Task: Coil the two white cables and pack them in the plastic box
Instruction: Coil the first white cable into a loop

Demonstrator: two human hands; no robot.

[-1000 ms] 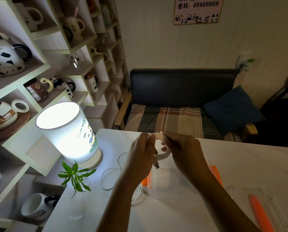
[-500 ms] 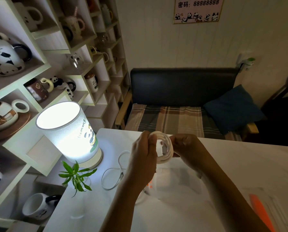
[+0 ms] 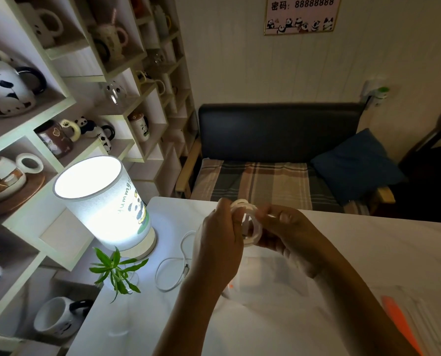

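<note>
Fingers [image 3: 233,214] of the left hand [image 3: 218,242] are pinched on one side of a coil [image 3: 250,224] of white cable, and the right hand [image 3: 288,235] has its fingers closed on the other side, so both hands hold the same coil up in the air over the bench [image 3: 368,253]. The loops look fairly tight and stacked, standing roughly upright between the two hands. Can't really make out where the plug end sits, it's blurry in there.

Second cable [image 3: 174,268] lies loose on the bench, just left of the left wrist, in a sloppy open loop with its connector tip near the middle. The clear box [image 3: 273,276] sits on the bench right under the hands, hard to see its edges since it's see-through, with a bit of orange showing at its near-left corner. Off to the right there's an orange strip [image 3: 399,322], well apart from the hands.

Further left, a lit lamp [image 3: 103,201] stands on the bench corner, with a small green plant [image 3: 116,271] just in front of it.
</note>
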